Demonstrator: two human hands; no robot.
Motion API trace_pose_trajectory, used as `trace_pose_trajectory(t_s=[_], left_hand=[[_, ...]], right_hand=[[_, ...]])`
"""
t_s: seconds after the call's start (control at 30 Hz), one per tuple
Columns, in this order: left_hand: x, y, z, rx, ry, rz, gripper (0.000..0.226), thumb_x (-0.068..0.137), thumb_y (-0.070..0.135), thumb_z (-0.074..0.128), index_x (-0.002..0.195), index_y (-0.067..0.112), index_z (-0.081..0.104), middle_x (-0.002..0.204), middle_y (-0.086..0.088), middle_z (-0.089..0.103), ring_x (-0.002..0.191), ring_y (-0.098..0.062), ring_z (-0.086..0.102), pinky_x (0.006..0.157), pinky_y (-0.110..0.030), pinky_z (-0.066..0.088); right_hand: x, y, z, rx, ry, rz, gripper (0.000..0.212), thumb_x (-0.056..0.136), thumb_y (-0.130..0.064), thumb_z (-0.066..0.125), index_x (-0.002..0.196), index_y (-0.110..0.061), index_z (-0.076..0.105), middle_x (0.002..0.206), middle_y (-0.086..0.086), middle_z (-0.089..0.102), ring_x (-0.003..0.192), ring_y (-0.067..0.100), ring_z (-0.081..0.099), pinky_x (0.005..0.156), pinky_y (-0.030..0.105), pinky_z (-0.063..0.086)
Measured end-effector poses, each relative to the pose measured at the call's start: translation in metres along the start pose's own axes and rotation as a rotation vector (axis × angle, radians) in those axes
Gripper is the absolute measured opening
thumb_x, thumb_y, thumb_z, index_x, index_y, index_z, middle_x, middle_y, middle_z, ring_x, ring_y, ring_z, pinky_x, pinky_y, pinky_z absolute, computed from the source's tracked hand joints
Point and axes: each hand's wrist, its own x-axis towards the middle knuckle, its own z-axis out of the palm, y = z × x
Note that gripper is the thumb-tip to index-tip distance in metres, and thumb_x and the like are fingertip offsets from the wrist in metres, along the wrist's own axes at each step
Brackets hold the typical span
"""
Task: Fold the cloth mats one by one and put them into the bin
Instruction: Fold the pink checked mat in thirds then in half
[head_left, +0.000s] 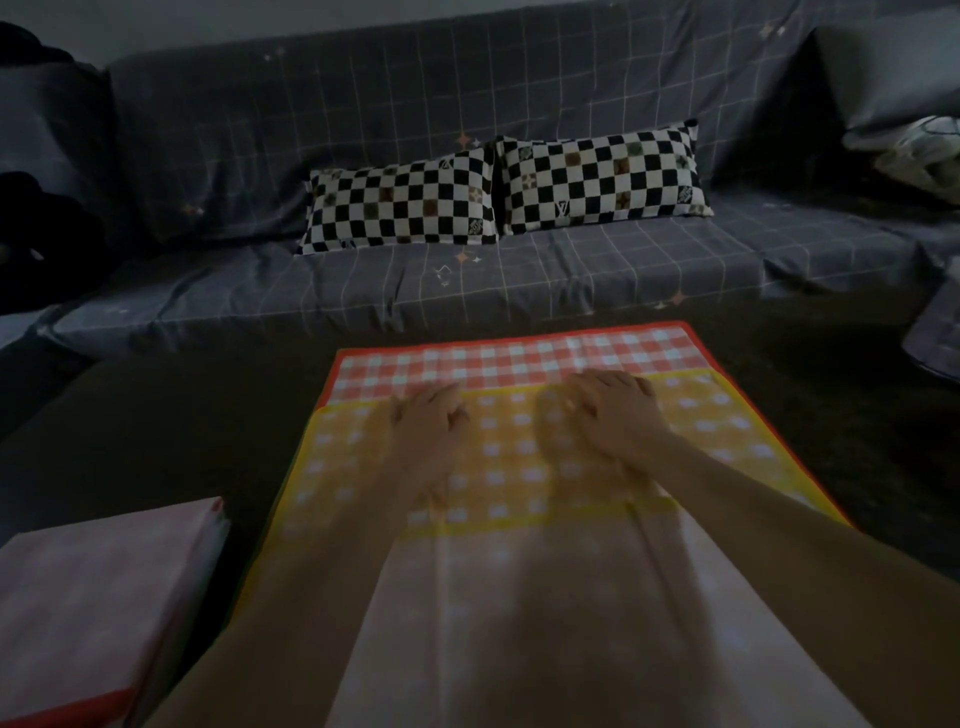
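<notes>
Pretty dim shot, but here's what's visible: a stack of cloth mats sits spread out on a dark tabletop (156, 415) in front of the person. The top one in the middle is a yellow checked mat (519, 467), and a red checked mat (493, 358) lies under it, sticking out along the far edge and down the right side. Nearer the camera, a pale pinkish mat (519, 623) lies over the yellow one's near part. Both hands are on the yellow mat near its far edge. The left hand (431, 415) lies palm down with fingers fairly straight, no grip on anything, just resting on the cloth. The right hand (613, 410) is also palm down on the cloth, fingers a bit bent at the knuckles, but motion blur means I can't tell whether it's pinching fabric or only pressing. At the lower left, a folded pinkish mat (104, 597) with a red edge sits apart from the stack. Behind the tabletop is a sofa (363, 291) under a grey grid-pattern cover, with two black-and-white checkered pillows (400, 208) leaning side by side against its back.
</notes>
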Motion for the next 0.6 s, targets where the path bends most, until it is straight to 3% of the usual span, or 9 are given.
trace_pose_trajectory(t_s=[0.17,0.33,0.47,0.53,0.6], left_hand=[[0.024,-0.004,0.006,0.044,0.076,-0.016,0.032,0.099,0.032,0.036,0.125,0.023,0.052,0.13,-0.005,0.041,0.123,-0.024,0.035,0.111,-0.038,0.02],[0.022,-0.002,-0.005,0.004,0.187,0.03,0.026,0.099,0.028,0.041,0.109,0.014,0.06,0.118,-0.005,0.049,0.114,-0.023,0.042,0.1,-0.033,0.024],[0.008,0.007,-0.039,-0.002,0.265,0.118,0.023,0.096,0.028,0.048,0.095,0.013,0.066,0.103,-0.005,0.057,0.105,-0.024,0.05,0.091,-0.033,0.026],[-0.007,0.014,-0.061,-0.005,0.295,0.158,0.022,0.094,0.028,0.05,0.083,0.016,0.065,0.091,0.0,0.057,0.097,-0.023,0.054,0.086,-0.032,0.026],[-0.025,0.022,-0.084,0.002,0.297,0.193,0.023,0.095,0.03,0.05,0.084,0.019,0.067,0.092,0.003,0.06,0.093,-0.02,0.057,0.085,-0.032,0.026]], right_hand=[[0.024,0.007,0.004,0.058,0.104,0.034,0.032,0.095,-0.038,0.042,0.123,-0.025,0.05,0.13,0.002,0.045,0.127,0.025,0.034,0.109,0.04,0.02],[0.021,0.008,-0.003,0.141,0.232,0.042,0.02,0.094,-0.028,0.046,0.107,-0.021,0.059,0.116,0.001,0.055,0.118,0.022,0.039,0.104,0.038,0.023],[0.004,0.003,-0.035,0.144,0.339,-0.001,0.018,0.092,-0.033,0.052,0.099,-0.022,0.064,0.105,-0.003,0.063,0.112,0.021,0.045,0.095,0.035,0.022],[-0.011,0.0,-0.058,0.154,0.379,-0.032,0.018,0.09,-0.036,0.055,0.096,-0.023,0.066,0.098,-0.005,0.065,0.11,0.021,0.048,0.097,0.035,0.021],[-0.029,-0.004,-0.083,0.156,0.41,-0.066,0.018,0.089,-0.038,0.057,0.094,-0.025,0.068,0.087,-0.005,0.065,0.103,0.02,0.052,0.098,0.036,0.023]])
